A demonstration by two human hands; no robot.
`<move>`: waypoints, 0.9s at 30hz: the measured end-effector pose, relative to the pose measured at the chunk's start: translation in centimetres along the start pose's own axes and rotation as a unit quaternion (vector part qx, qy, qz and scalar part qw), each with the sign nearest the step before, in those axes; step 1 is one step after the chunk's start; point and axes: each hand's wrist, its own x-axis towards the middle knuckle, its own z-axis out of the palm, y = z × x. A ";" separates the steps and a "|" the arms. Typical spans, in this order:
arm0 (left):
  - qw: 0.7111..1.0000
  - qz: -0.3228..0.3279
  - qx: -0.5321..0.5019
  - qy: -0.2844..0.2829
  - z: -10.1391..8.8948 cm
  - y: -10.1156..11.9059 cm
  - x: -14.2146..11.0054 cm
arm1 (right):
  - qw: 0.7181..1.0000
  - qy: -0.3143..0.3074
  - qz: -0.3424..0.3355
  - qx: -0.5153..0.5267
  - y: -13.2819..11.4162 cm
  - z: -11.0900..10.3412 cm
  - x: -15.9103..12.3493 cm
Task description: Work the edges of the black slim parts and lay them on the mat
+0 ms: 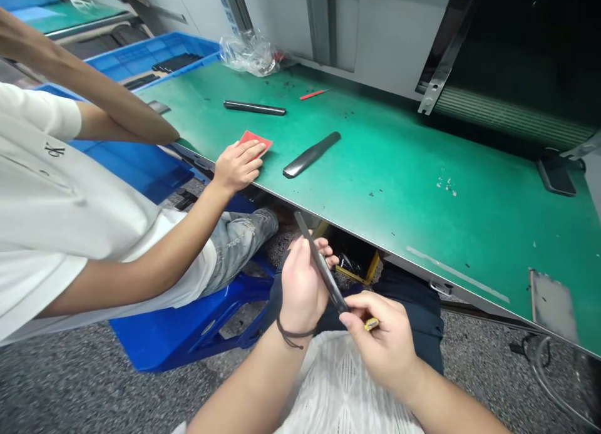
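My left hand (303, 280) is closed around a long thin black strip (315, 255), holding it slanted above my lap, below the front edge of the green table (399, 171). My right hand (382, 334) pinches the strip's lower end and also grips a small yellow-tipped tool (371, 324). On the table lie a curved black part (310, 154), a straight black bar (254, 108) and a small red stick (313, 94).
A person in a white shirt sits at my left on a blue stool (188, 330), their hand (238, 165) resting on a red pad (256, 141). Blue trays (154, 55) of black parts stand at far left. A plastic bag (248, 51) lies at the back. A dark machine opening (516, 77) is at right.
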 end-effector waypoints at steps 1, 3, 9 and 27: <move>0.996 0.055 0.067 0.017 -0.6 0.0 -0.1 | 1.000 0.012 -0.008 -0.005 -0.1 -0.2 0.1; 0.954 0.219 0.200 0.039 -1.7 0.5 -0.7 | 1.000 0.016 -0.009 -0.004 -0.4 -0.6 0.2; 0.793 0.361 0.355 -0.340 -2.1 1.6 -2.5 | 0.996 -0.044 0.060 0.049 -1.7 -1.5 0.0; 0.782 0.272 0.336 -0.450 -1.4 1.4 -1.7 | 0.924 -0.168 -0.145 -0.311 -2.1 -4.0 2.5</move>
